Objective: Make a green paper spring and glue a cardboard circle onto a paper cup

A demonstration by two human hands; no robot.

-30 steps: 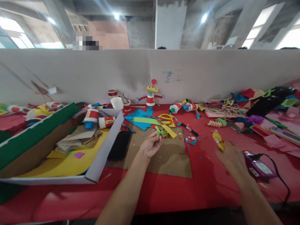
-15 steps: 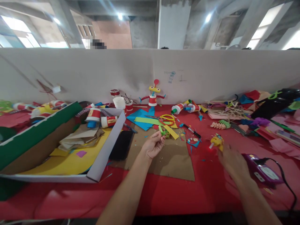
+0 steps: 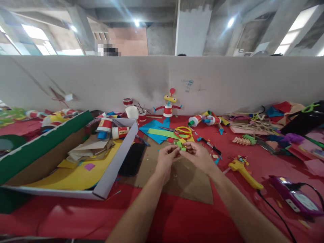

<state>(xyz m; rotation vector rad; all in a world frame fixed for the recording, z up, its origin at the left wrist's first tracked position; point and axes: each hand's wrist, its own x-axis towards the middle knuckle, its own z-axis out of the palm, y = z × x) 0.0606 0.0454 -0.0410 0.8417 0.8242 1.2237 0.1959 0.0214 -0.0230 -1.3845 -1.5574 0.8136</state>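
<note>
Over the brown cardboard (image 3: 187, 187), my left hand (image 3: 165, 158) pinches a small green-and-yellow folded paper spring (image 3: 181, 145). From the other side the fingers of my right hand (image 3: 198, 156) close on the same spring, so both sets of fingertips meet around it and partly cover it. Just beyond them lie scissors with yellow and red handles (image 3: 186, 130), a light green paper strip (image 3: 162, 133) and blue paper (image 3: 154, 127). A yellow hot glue gun (image 3: 244, 171) rests on the red tabletop to the right of my right forearm.
At left stands an open box (image 3: 115, 157) with paper and cup figures inside. Beside it lies a black phone (image 3: 133, 159). A paper-cup robot (image 3: 167, 110) stands by the white partition (image 3: 106, 81). A purple device (image 3: 295, 195) and the glue gun's cord (image 3: 274, 209) are at right.
My right hand has let go of the glue gun on the tabletop and moved left to the paper spring. My left hand keeps hold of the spring. The view has shifted slightly.
</note>
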